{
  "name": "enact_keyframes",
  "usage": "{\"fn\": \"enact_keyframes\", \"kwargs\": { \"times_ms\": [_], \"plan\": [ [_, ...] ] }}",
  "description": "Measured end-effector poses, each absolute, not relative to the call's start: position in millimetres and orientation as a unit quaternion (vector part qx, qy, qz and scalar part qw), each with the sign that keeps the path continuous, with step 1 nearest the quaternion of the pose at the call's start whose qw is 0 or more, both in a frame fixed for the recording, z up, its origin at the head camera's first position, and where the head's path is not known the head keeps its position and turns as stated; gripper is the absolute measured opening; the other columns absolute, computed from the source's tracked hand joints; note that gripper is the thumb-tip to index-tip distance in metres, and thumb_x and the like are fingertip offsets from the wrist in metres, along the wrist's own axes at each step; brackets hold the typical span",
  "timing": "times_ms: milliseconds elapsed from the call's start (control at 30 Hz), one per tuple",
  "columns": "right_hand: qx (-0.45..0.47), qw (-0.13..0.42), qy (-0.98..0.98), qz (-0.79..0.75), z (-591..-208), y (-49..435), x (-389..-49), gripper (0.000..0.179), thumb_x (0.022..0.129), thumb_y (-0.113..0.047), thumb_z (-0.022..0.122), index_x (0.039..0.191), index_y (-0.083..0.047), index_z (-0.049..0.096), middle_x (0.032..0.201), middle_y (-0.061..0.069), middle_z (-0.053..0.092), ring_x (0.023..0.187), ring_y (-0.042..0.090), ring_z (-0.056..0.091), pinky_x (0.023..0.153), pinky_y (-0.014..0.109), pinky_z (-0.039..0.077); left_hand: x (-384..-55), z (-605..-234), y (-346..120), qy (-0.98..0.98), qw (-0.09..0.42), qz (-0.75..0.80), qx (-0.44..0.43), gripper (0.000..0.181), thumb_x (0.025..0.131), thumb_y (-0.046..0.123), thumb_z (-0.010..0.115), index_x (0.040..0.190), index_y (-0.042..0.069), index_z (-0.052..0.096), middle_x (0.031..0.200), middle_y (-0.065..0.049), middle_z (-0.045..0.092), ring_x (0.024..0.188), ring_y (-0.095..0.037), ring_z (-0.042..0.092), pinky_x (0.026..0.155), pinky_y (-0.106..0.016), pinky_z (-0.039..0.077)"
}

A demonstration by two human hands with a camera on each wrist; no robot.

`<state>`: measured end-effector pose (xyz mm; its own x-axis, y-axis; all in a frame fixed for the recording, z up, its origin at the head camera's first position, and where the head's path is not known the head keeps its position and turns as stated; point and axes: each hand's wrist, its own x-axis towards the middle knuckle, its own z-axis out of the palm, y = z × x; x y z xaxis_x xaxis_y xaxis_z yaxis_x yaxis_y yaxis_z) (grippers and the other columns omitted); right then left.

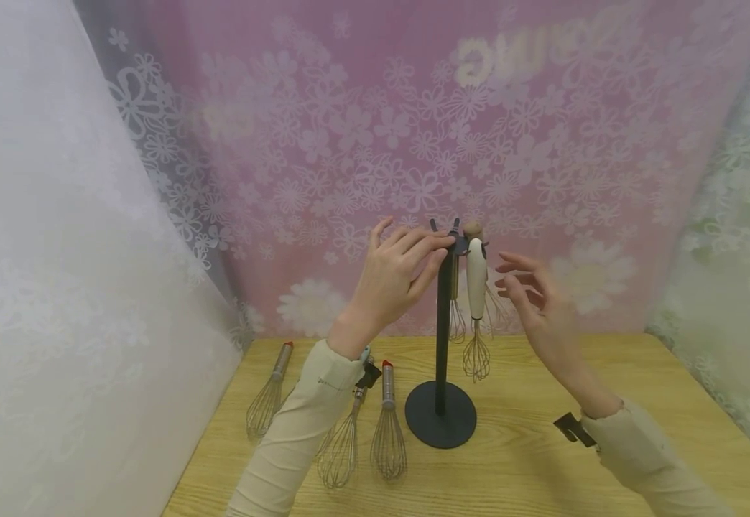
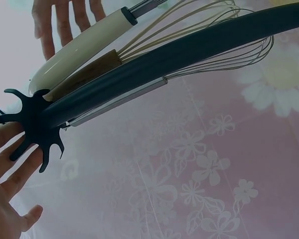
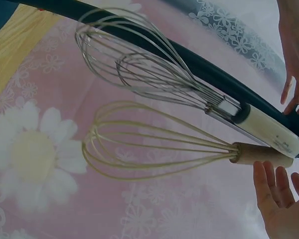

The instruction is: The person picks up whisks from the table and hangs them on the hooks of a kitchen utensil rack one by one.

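The left grip point(image 1: 393, 275), spread, touches the black stand point(image 1: 443, 330) at its top; the right grip point(image 1: 552, 316) (also spread) is just right of the white-handled whisk point(image 1: 476, 283).

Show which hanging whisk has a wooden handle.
The beige wire whisk with the brown wooden handle; the cream-handled whisk and silver metal whisk hanging alongside show no wood.

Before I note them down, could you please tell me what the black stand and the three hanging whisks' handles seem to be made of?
Black stand: satin and evenly dark, so coated metal or plastic; I can't tell which. Cream handle: probably glossy plastic, given its smooth highlights. Brown handle: likely matte wood, from its dull tan colour. Silver handle: apparently metal, judging by its sheen.
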<state>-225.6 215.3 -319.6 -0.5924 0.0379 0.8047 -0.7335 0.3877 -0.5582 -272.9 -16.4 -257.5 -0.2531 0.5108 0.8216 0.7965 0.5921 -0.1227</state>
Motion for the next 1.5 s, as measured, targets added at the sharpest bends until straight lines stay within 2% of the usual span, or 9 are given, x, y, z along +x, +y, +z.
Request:
{"fn": "enact_keyframes", "kwargs": {
  "times_ms": [233, 467, 567, 733, 833, 1033, 1233, 1367, 1500],
  "plan": [
    [0.240, 0.417, -0.728, 0.489, -299.3, 222.9, -228.3, 0.039, 0.100, 0.006, 0.056, 0.138, 0.000, 0.059, 0.117, 0.017, 0.065, 0.101, 0.003, 0.063, 0.087, 0.012, 0.051, -272.9, -257.5, -16.4, -0.774, 0.445, -0.168, -0.418, 0.023, 0.104, 0.028, 0.057, 0.120, 0.017, 0.071, 0.117, 0.001, 0.073, 0.111, -0.019, 0.066, 0.121, -0.051, 0.025],
    [0.257, 0.442, -0.751, 0.417, -271.3, 224.8, -232.6, 0.036, 0.102, -0.008, 0.059, 0.138, -0.006, 0.062, 0.127, 0.014, 0.066, 0.115, 0.008, 0.058, 0.098, 0.013, 0.045, -272.3, -257.5, -15.6, -0.779, 0.439, -0.168, -0.415, 0.022, 0.104, 0.027, 0.059, 0.119, 0.016, 0.069, 0.122, 0.000, 0.070, 0.114, -0.018, 0.065, 0.122, -0.052, 0.023],
    [0.275, 0.429, -0.774, 0.376, -258.4, 222.6, -233.0, 0.038, 0.104, -0.018, 0.057, 0.142, -0.011, 0.060, 0.136, 0.011, 0.062, 0.120, 0.019, 0.058, 0.102, 0.027, 0.047, -272.6, -257.9, -15.7, -0.780, 0.439, -0.172, -0.412, 0.023, 0.103, 0.027, 0.060, 0.120, 0.014, 0.068, 0.123, -0.001, 0.070, 0.115, -0.018, 0.065, 0.122, -0.052, 0.023],
    [0.309, 0.370, -0.820, 0.308, -241.8, 219.9, -234.7, 0.045, 0.109, -0.037, 0.048, 0.148, -0.017, 0.053, 0.147, 0.010, 0.054, 0.130, 0.036, 0.052, 0.104, 0.061, 0.042, -273.2, -259.4, -16.4, -0.781, 0.445, -0.173, -0.402, 0.029, 0.104, 0.029, 0.060, 0.124, 0.011, 0.067, 0.122, -0.004, 0.069, 0.114, -0.021, 0.064, 0.120, -0.053, 0.025],
    [0.331, 0.329, -0.839, 0.281, -236.5, 217.8, -237.6, 0.048, 0.109, -0.040, 0.045, 0.151, -0.018, 0.050, 0.150, 0.011, 0.050, 0.139, 0.037, 0.045, 0.106, 0.066, 0.038, -273.6, -260.9, -16.9, -0.780, 0.457, -0.171, -0.392, 0.032, 0.103, 0.031, 0.060, 0.126, 0.009, 0.067, 0.122, -0.005, 0.069, 0.114, -0.023, 0.063, 0.119, -0.055, 0.027],
    [0.367, 0.306, -0.850, 0.224, -232.0, 211.4, -242.4, 0.052, 0.108, -0.042, 0.046, 0.151, -0.012, 0.048, 0.148, 0.016, 0.049, 0.122, 0.037, 0.056, 0.094, 0.060, 0.048, -273.1, -262.7, -18.9, -0.771, 0.475, -0.181, -0.384, 0.031, 0.103, 0.032, 0.059, 0.123, 0.010, 0.068, 0.123, -0.005, 0.069, 0.114, -0.024, 0.061, 0.119, -0.054, 0.026],
    [0.371, 0.300, -0.864, 0.157, -228.2, 205.2, -245.4, 0.047, 0.104, -0.023, 0.059, 0.147, -0.006, 0.051, 0.143, 0.016, 0.053, 0.100, 0.030, 0.062, 0.078, 0.047, 0.053, -273.8, -264.8, -22.5, -0.761, 0.490, -0.194, -0.378, 0.029, 0.100, 0.026, 0.065, 0.123, 0.009, 0.068, 0.124, -0.006, 0.068, 0.114, -0.024, 0.060, 0.119, -0.053, 0.027],
    [0.378, 0.303, -0.866, 0.126, -228.8, 201.9, -247.0, 0.044, 0.102, -0.018, 0.062, 0.143, -0.002, 0.056, 0.138, 0.017, 0.056, 0.109, 0.034, 0.061, 0.088, 0.050, 0.053, -274.4, -266.3, -24.3, -0.754, 0.494, -0.209, -0.379, 0.030, 0.098, 0.021, 0.067, 0.124, 0.008, 0.067, 0.124, -0.006, 0.068, 0.115, -0.025, 0.061, 0.119, -0.054, 0.027],
    [0.397, 0.329, -0.848, 0.118, -231.6, 197.5, -248.9, 0.041, 0.099, -0.012, 0.066, 0.138, 0.000, 0.060, 0.132, 0.019, 0.060, 0.121, 0.038, 0.057, 0.100, 0.055, 0.048, -275.1, -268.0, -26.8, -0.749, 0.494, -0.226, -0.379, 0.029, 0.103, 0.025, 0.059, 0.125, 0.007, 0.066, 0.124, -0.007, 0.068, 0.115, -0.026, 0.061, 0.118, -0.055, 0.027]
  ]
}}
